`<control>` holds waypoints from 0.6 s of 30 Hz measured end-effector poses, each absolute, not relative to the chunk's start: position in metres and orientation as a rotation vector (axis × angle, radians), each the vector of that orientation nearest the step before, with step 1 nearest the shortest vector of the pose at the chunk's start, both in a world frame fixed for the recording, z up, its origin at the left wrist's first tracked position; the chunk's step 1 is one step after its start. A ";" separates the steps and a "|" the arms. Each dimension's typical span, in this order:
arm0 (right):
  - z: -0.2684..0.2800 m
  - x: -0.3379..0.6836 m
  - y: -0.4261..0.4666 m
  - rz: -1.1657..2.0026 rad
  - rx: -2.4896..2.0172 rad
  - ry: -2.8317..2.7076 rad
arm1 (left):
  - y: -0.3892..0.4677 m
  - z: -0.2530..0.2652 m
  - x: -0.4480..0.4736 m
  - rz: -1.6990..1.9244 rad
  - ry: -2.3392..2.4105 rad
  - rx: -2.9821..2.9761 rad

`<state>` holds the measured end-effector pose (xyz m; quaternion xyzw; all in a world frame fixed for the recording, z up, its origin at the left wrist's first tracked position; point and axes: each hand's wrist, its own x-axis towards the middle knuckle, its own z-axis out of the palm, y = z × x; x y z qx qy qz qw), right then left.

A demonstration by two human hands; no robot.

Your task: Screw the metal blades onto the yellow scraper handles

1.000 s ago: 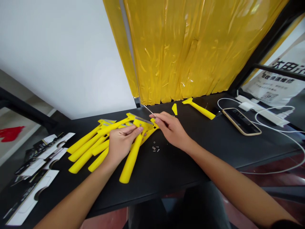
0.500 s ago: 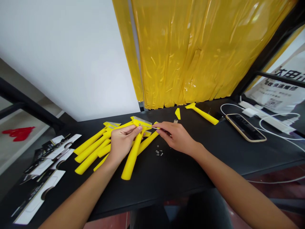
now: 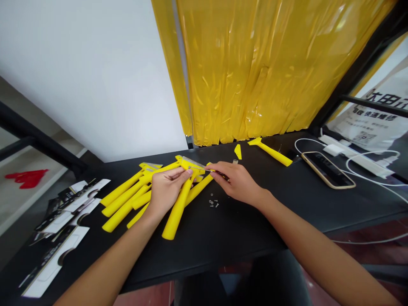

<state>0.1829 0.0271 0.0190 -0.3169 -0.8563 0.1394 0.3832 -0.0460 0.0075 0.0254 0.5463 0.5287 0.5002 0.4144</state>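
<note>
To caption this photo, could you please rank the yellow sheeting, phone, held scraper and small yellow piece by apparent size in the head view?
1. Yellow sheeting
2. Held scraper and phone: unsure, scraper looks nearer
3. Small yellow piece

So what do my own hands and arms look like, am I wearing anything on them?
Your left hand and right hand are gloveless, with no watch or bracelet showing on either wrist. The left forearm and right forearm are bare, with no sleeves in view.
</note>
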 end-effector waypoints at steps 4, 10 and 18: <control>0.015 0.185 0.029 0.253 -0.797 -2.217 | 0.008 0.024 -0.047 1.270 1.368 1.474; 0.012 0.188 0.031 0.029 -0.944 -2.220 | 0.007 0.019 -0.046 1.302 1.555 1.738; 0.025 0.185 0.023 0.535 -0.842 -2.079 | 0.007 0.025 -0.048 1.408 1.671 1.732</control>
